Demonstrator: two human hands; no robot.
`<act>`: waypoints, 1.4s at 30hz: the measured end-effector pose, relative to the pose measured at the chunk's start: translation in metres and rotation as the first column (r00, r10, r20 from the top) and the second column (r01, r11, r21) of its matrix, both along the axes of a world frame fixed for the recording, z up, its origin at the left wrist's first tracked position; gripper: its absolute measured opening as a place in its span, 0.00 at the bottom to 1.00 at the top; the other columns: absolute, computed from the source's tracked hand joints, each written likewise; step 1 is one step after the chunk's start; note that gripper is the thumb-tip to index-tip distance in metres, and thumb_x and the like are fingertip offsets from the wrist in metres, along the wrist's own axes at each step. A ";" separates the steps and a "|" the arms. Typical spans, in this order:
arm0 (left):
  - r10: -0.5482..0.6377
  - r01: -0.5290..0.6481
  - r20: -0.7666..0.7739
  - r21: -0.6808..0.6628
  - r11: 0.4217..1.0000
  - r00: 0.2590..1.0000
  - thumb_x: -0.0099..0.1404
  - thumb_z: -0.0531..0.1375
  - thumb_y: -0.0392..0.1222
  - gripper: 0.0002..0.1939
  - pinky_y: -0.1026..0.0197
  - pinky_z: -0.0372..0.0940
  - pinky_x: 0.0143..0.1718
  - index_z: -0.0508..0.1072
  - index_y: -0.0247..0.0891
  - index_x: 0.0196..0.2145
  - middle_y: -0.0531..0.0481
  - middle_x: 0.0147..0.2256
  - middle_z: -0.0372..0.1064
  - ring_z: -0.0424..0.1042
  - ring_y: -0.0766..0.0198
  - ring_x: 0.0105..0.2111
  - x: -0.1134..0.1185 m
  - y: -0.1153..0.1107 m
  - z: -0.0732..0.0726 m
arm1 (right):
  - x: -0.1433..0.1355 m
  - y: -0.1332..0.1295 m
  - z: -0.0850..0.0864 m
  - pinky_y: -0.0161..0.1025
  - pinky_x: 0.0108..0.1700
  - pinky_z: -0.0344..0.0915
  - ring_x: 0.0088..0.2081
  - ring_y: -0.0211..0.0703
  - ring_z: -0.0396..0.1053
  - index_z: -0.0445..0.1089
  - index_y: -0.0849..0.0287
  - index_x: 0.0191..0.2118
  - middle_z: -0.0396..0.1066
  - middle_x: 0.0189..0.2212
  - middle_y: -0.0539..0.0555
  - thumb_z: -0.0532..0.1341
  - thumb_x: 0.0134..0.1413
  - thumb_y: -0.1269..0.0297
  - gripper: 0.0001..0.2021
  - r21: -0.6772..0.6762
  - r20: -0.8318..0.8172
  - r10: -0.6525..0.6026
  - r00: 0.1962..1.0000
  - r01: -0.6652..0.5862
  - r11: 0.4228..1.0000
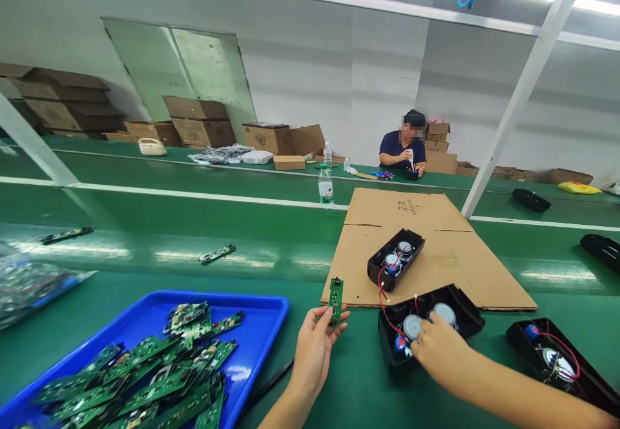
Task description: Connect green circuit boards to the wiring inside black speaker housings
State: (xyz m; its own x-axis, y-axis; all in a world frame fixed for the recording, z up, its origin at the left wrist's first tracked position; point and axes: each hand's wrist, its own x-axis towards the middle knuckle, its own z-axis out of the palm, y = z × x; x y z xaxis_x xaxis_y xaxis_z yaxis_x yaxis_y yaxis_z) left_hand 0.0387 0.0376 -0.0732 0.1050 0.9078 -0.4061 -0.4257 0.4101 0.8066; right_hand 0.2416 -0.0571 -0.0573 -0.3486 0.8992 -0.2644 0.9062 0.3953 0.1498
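My left hand [310, 355] pinches a narrow green circuit board [335, 296] near its lower end, holding it upright over the table. To the right, my right hand [443, 355] reaches into an open black speaker housing [467, 309], its fingers closed near the round silver drivers. What those fingertips grip is hidden. Red wires and a blue cylindrical part [400, 343] show inside this housing. On the left, a blue tray [264, 309] bears a heap of similar boards [159, 377].
A second open speaker housing [372, 271] lies on a cardboard sheet [465, 261]; a third housing [523, 348] is at right. Loose boards [217, 254] lie on the green surface beyond the tray. A water bottle [326, 187] stands farther back. A co-worker [390, 148] sits across, handling a black part.
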 end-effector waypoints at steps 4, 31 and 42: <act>0.024 -0.018 0.065 -0.082 0.996 0.998 0.52 0.64 0.39 0.11 0.64 0.69 0.29 0.64 0.36 0.27 0.45 0.31 0.74 0.73 0.63 0.31 -0.023 -0.021 0.008 | -0.050 -0.030 -0.029 0.46 0.41 0.57 0.29 0.46 0.65 0.68 0.60 0.24 0.68 0.20 0.56 0.58 0.50 0.70 0.06 0.139 -0.201 0.049 0.978 -0.021 0.990; -0.127 0.139 -0.203 0.048 0.989 0.971 0.44 0.68 0.42 0.19 0.61 0.68 0.36 0.75 0.35 0.36 0.44 0.37 0.69 0.69 0.54 0.39 -0.046 -0.042 0.014 | -0.084 0.014 0.008 0.34 0.25 0.67 0.23 0.38 0.65 0.68 0.59 0.43 0.69 0.28 0.55 0.47 0.62 0.63 0.14 0.016 -0.966 -0.084 0.246 0.378 0.925; -0.198 0.255 0.239 -0.236 0.938 0.951 0.44 0.70 0.38 0.21 0.61 0.67 0.35 0.66 0.39 0.34 0.49 0.31 0.73 0.74 0.58 0.35 -0.042 -0.043 0.021 | -0.081 0.015 0.022 0.29 0.28 0.60 0.25 0.35 0.65 0.67 0.56 0.31 0.67 0.23 0.46 0.53 0.59 0.65 0.08 -0.236 -0.918 -0.301 0.257 0.253 0.938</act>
